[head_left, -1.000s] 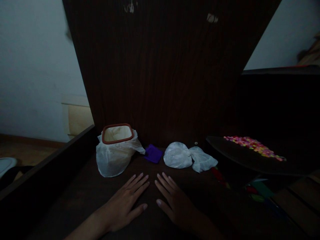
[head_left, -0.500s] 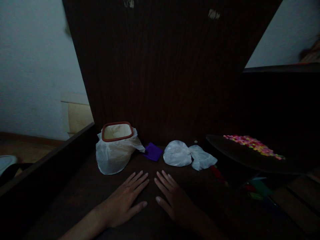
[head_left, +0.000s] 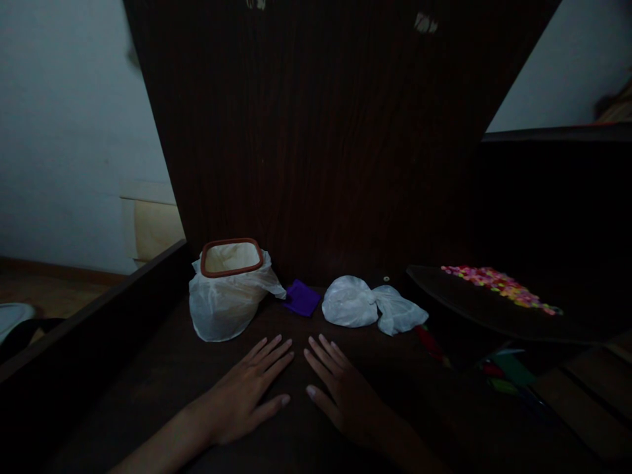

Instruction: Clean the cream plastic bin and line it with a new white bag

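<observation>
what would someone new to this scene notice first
Probably the small bin on the left, its reddish-brown rim standing out over a white plastic liner. The bright pink and yellow beads or bits on the dark shelf at the right likely catch the eye too. Between them, a purple cloth lies beside a knotted white bag, beyond two bare, spread hands.

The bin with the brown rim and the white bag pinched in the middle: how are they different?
The bin is open at the top, but the bag is squeezed together at its middle. The bin stands up tall, while the bag lies low. The bin has a brown rim; the bag has none. Both show thin white plastic.
</observation>
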A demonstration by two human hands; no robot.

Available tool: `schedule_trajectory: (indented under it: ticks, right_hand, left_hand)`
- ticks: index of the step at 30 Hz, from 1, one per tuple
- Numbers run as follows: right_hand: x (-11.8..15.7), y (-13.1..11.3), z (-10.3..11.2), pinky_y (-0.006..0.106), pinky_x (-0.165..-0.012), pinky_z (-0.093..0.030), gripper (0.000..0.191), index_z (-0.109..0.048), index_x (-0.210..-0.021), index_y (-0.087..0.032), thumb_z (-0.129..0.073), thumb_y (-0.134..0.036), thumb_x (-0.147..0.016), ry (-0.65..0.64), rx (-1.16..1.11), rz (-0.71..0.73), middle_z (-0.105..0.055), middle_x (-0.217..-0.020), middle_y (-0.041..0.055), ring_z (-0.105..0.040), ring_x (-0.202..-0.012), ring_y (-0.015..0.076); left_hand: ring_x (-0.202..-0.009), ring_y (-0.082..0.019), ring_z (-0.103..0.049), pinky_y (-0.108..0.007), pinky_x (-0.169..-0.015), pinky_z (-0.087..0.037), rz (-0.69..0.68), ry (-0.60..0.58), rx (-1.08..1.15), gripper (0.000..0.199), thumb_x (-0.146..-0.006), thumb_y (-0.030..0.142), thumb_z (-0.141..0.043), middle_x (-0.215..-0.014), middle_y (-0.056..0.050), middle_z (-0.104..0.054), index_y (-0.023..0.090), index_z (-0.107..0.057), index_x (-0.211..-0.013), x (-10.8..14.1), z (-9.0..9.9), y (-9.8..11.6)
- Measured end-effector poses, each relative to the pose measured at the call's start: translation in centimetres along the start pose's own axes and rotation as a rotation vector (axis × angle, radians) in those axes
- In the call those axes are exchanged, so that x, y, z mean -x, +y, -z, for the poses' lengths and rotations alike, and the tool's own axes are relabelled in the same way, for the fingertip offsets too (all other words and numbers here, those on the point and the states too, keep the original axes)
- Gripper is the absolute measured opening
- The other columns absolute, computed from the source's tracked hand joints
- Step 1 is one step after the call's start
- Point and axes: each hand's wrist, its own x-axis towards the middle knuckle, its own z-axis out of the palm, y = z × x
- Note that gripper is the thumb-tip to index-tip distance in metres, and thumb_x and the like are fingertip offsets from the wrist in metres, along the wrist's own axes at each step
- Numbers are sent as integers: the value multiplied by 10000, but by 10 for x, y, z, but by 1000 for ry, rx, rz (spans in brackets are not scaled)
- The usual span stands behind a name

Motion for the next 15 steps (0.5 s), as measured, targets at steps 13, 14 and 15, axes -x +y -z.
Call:
schedule_trajectory:
  ticks: [13, 14, 15]
  right_hand:
    - [0, 1, 3, 558, -1265, -228, 613, -338, -1598, -176, -450, -426, -1050, 11, -36, 8, -236, -1680, 107, -179, -1568, 302]
    - [0, 1, 2, 558, -1265, -227, 615, -337, -1598, -173, -447, -431, -1050, 8, -35, 9, -234, -1680, 106, -176, -1569, 302]
    - [0, 2, 2, 558, -1265, -225, 616, -338, -1597, -171, -445, -434, -1050, 8, -33, 12, -233, -1681, 105, -172, -1569, 302]
  left_hand:
    - [-1542, -344, -279, -585, -1228, -338, 15, -30, -6, 639, -1046, 509, -451, -1670, -104, -278, 240, -299, -1605, -1, 1, 1]
    - [-1544, -344, -274, -585, -1229, -336, 16, -34, -7, 640, -1046, 510, -450, -1672, -105, -273, 237, -298, -1605, -1, 0, 1]
    - [-1545, -344, -271, -585, -1230, -334, 15, -32, -7, 642, -1045, 510, -454, -1672, -105, -271, 238, -298, -1605, -1, 0, 0]
